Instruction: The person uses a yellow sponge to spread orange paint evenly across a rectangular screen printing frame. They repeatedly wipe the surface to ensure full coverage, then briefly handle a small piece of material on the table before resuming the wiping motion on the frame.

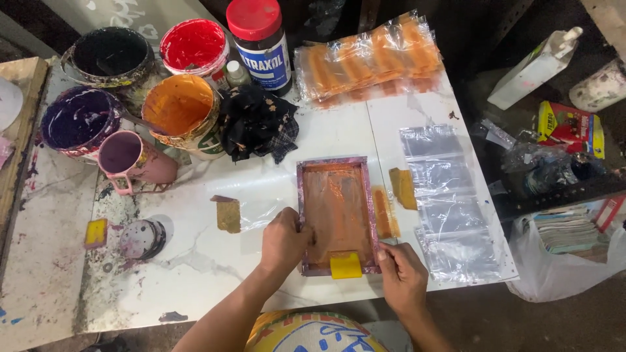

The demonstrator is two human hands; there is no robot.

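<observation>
On the table, the left hand [285,239] and right hand [401,274] grip the screen frame [337,215], fingertips hidden.

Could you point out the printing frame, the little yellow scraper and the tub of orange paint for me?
Printing frame [337,208]: head view, on its orange-stained mesh.
Yellow scraper [345,266]: head view, on its flat face.
Tub of orange paint [177,104]: head view, on the paint inside.

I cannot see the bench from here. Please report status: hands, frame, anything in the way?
Left hand on frame left edge, right hand at its lower right corner. Yellow squeegee on frame's near end. Nothing over the frame.
</observation>
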